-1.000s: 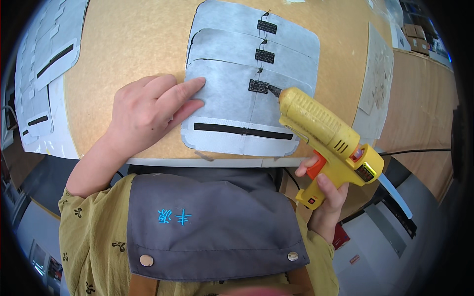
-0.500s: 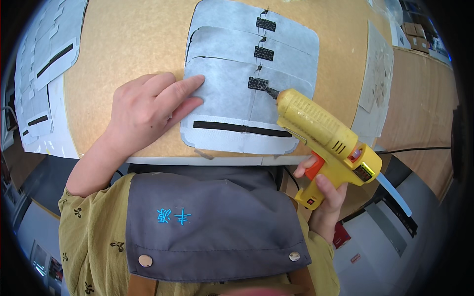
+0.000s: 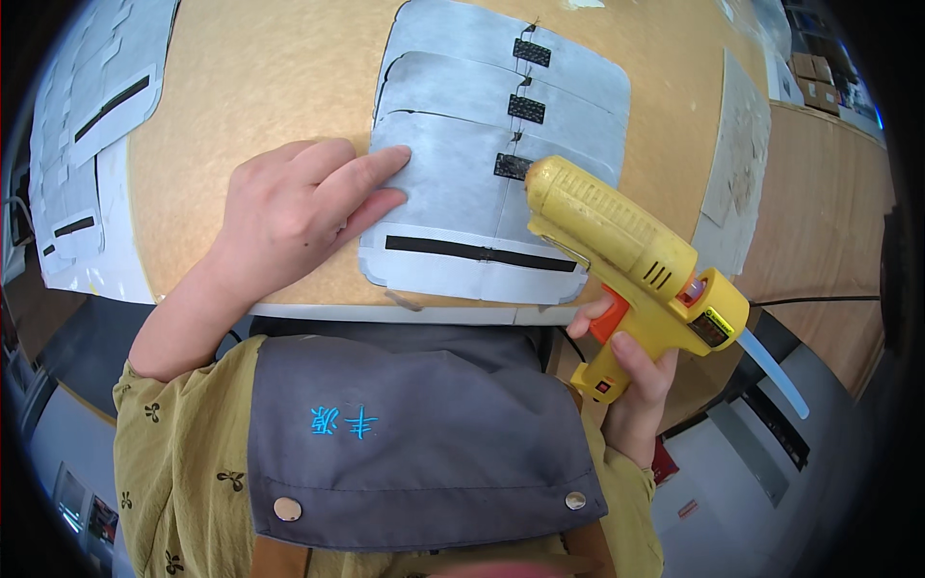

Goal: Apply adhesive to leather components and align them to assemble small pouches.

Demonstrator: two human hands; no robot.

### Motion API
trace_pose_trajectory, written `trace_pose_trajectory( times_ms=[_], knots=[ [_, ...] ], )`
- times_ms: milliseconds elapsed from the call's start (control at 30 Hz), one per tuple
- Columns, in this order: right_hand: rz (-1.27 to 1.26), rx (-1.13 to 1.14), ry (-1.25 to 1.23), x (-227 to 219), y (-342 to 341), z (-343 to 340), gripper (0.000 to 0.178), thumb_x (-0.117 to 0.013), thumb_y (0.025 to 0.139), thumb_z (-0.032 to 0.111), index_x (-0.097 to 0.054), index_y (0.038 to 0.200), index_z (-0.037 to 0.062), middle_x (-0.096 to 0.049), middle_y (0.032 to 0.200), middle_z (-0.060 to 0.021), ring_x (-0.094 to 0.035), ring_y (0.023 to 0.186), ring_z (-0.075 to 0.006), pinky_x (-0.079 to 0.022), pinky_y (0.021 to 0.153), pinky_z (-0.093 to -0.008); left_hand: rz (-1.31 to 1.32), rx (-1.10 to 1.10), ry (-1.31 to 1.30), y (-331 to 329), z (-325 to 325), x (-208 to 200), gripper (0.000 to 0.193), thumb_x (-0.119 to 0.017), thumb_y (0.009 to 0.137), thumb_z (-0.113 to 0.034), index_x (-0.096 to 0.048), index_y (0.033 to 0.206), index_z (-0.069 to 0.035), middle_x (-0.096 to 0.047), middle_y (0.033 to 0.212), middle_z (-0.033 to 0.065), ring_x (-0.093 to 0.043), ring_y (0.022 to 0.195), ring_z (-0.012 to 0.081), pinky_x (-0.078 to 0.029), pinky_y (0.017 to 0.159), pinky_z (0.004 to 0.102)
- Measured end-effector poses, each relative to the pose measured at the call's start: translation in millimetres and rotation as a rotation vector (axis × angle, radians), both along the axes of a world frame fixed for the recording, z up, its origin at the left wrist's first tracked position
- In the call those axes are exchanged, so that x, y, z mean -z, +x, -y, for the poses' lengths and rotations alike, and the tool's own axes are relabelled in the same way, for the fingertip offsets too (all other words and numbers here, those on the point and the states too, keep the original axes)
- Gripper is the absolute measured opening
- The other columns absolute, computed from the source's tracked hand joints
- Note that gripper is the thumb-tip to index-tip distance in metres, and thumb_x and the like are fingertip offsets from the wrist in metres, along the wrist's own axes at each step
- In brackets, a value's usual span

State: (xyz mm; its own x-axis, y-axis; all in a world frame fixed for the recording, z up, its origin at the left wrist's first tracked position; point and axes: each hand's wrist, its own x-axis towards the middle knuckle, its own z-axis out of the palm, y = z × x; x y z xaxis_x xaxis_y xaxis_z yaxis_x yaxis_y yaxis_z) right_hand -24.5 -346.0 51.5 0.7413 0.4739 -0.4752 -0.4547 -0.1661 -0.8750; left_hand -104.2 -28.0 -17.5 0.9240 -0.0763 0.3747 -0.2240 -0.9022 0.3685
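Note:
My right hand [image 3: 641, 385] is wrapped round the handle of a yellow hot glue gun [image 3: 617, 226], with a finger at its orange trigger. A translucent glue stick [image 3: 774, 374] pokes out of its back. The gun's front end is over the right part of a black textured patch [image 3: 513, 166] on the nearest pale grey fabric panel [image 3: 438, 188]; its nozzle tip is hidden. My left hand [image 3: 289, 214] rests on that panel's left edge, index finger and thumb stretched out on top. A black strip [image 3: 482, 252] crosses the panel's near white band.
Two more overlapping panels with black patches [image 3: 527, 109] lie behind. A stack of similar panels [image 3: 106, 87] is at the far left of the tan tabletop [image 3: 251, 67]. Stained white sheets [image 3: 737, 164] line the right. A black cable [image 3: 819, 294] runs across at right.
The glue gun has tilted and shifted slightly left, and its nozzle, visible before, is now hidden. The panels sit slightly farther right in view. My left hand stays on the panel edge.

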Motion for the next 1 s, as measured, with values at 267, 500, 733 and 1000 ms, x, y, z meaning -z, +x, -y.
trace_pose_trajectory(
  times_ms=[267,500,733,1000],
  knots=[
    [0.004,-0.070,0.072,7.4,0.6,5.8,0.053,-0.060,0.084,0.005,-0.042,0.132,-0.0073,-0.063,0.103,-0.0193,-0.063,0.091,-0.0263,-0.050,0.082,-0.0368,0.004,0.002,0.002,-0.2,-0.9,1.6,0.036,-0.081,0.073,-0.016,-0.070,0.106,-0.010,-0.047,0.063,0.0020,-0.047,0.051,0.0164,-0.038,0.046,0.0305],
    [0.025,-0.078,0.052,8.3,-1.7,16.9,0.051,-0.060,0.084,0.005,-0.043,0.131,-0.0070,-0.063,0.101,-0.0194,-0.063,0.091,-0.0258,-0.050,0.083,-0.0367,-0.002,0.009,0.003,1.9,-0.7,1.9,0.036,-0.081,0.072,-0.016,-0.070,0.106,-0.010,-0.046,0.063,0.0017,-0.047,0.051,0.0162,-0.038,0.046,0.0304],
    [0.009,-0.012,0.051,10.2,-3.4,25.5,0.051,-0.060,0.084,0.005,-0.043,0.130,-0.0080,-0.063,0.100,-0.0197,-0.063,0.092,-0.0267,-0.050,0.084,-0.0388,-0.005,0.003,-0.007,1.5,0.5,3.5,0.035,-0.081,0.072,-0.015,-0.070,0.105,-0.010,-0.046,0.062,0.0019,-0.047,0.050,0.0162,-0.037,0.046,0.0304],
    [0.015,0.047,0.051,6.8,-2.7,17.4,0.051,-0.060,0.083,0.005,-0.043,0.130,-0.0083,-0.063,0.101,-0.0200,-0.063,0.091,-0.0270,-0.051,0.084,-0.0389,-0.013,-0.002,0.000,0.7,0.5,1.4,0.036,-0.081,0.072,-0.015,-0.070,0.105,-0.010,-0.045,0.061,0.0022,-0.046,0.050,0.0163,-0.036,0.045,0.0308]
  ],
)
